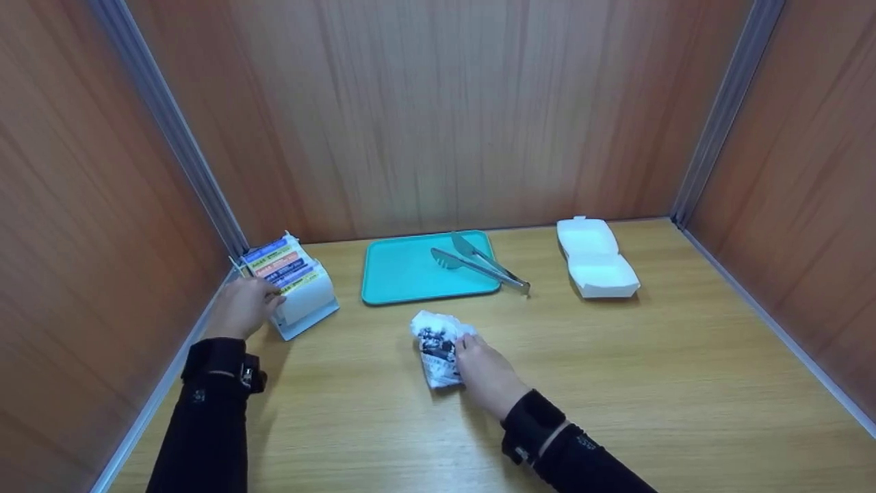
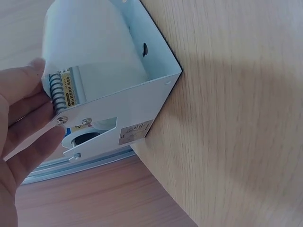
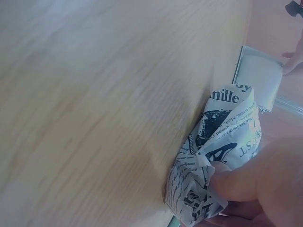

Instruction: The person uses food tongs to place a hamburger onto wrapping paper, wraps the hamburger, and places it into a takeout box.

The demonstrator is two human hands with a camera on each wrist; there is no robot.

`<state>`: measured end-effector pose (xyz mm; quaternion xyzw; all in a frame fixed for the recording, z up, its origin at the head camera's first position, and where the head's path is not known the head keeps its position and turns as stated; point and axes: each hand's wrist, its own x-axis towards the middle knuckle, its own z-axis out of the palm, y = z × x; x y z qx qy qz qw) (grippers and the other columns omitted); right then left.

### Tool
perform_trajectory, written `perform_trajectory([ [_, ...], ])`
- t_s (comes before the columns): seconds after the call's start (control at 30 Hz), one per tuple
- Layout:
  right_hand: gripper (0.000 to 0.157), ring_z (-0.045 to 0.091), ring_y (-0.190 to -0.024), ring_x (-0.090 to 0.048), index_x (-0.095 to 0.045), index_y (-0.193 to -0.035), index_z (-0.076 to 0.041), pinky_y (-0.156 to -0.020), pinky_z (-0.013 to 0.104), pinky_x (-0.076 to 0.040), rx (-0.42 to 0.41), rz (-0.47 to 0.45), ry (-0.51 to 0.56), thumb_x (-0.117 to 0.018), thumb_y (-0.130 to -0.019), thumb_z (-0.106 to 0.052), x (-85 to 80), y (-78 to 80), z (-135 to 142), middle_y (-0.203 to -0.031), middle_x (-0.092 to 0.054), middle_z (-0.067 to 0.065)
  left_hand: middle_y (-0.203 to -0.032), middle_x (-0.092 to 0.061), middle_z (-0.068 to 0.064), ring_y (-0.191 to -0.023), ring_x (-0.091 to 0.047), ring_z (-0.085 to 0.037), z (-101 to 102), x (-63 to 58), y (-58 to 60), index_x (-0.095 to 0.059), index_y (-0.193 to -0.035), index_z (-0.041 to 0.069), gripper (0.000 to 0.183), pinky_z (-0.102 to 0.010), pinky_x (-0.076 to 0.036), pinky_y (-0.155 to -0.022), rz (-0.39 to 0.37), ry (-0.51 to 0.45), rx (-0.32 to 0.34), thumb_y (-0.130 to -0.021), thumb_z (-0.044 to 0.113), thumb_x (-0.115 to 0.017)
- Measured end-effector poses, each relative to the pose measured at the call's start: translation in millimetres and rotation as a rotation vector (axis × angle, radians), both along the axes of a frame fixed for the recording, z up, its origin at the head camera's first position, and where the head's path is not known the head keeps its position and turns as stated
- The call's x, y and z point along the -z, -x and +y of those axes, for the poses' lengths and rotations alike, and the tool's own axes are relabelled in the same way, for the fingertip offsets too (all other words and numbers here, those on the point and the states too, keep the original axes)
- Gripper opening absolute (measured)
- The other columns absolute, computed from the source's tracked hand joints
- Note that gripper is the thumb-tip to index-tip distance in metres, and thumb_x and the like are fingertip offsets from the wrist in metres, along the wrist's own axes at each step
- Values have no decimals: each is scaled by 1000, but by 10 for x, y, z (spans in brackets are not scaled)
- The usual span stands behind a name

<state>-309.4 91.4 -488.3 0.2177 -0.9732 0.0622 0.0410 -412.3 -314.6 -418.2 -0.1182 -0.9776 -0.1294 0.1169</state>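
At six o'clock from the teal tray (image 1: 397, 272), a newsprint packet (image 1: 436, 352) is pinched by the right hand (image 1: 489, 375). At nine o'clock, the white dispenser (image 1: 306, 300) is touched by the half-bent left hand (image 1: 239, 307); whether gripped cannot be told.

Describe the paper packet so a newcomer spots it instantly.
On the wood-grain table, find the turquoise tray. Just nearer the person, the right hand holds the paper packet. It alone is crumpled and covered in black newspaper-style print.
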Motion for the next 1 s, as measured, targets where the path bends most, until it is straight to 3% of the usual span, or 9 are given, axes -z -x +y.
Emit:
perform_trajectory([
  [0.43,48,42,-137,-59,-57,-143,13,-110,44,-52,10,1,-23,-64,-95,15,-7,-5,-11,-144,-59,33,-114,-76,-27,-108,-72,-45,-3,13,7,-76,-120,-6,23,-61,-56,-96,-28,-36,-29,-99,1,-74],
  [0.63,45,41,-129,-64,-61,-136,16,-106,41,-55,-27,96,-39,-63,-92,18,15,-6,5,-134,-65,32,-108,-77,-25,-100,-71,-40,5,-4,11,-80,-113,-6,18,-57,-57,-89,-6,-8,-9,-98,0,-74],
  [0.83,44,42,-129,-64,-60,-136,17,-105,42,-55,-36,100,-23,-63,-92,18,20,-14,13,-134,-64,34,-112,-76,-26,-105,-71,-43,11,-16,25,-79,-115,-6,19,-60,-56,-95,-34,-34,-15,-98,0,-74],
  [1.0,43,41,-130,-64,-60,-137,16,-106,42,-55,-29,93,-17,-63,-94,17,14,-10,6,-135,-64,33,-107,-78,-25,-99,-73,-42,18,37,34,-80,-114,-4,18,-59,-57,-93,47,14,-14,-97,1,-75],
])
